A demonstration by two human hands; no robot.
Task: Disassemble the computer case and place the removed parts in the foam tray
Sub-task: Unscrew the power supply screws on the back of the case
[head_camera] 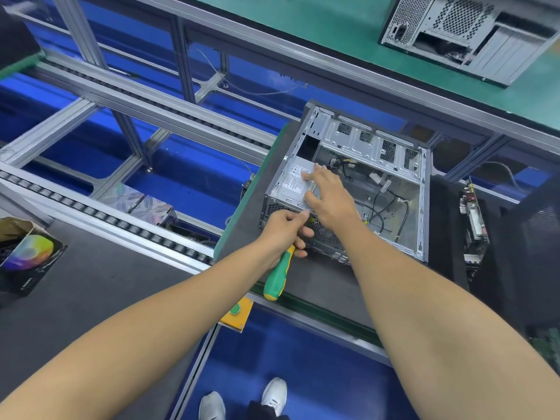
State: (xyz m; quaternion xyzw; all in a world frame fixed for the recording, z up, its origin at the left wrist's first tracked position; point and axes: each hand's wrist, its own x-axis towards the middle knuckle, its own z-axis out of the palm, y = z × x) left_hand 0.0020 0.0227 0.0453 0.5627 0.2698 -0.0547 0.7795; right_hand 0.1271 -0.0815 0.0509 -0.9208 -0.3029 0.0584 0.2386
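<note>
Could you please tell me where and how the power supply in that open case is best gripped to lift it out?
Probably by its two long side faces, from above. The power supply lies flat in the computer case corner with its labelled top exposed; the right hand rests on it. The cable end faces inward, so avoid that side. The left hand holds the screwdriver.

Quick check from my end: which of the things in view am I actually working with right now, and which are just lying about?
In the job:
- open computer case
- power supply under the right hand
- green and yellow screwdriver gripped by the left hand

Lying about:
- second computer case on the far green bench
- circuit board right of the case
- colour-wheel box
- yellow button box
</note>
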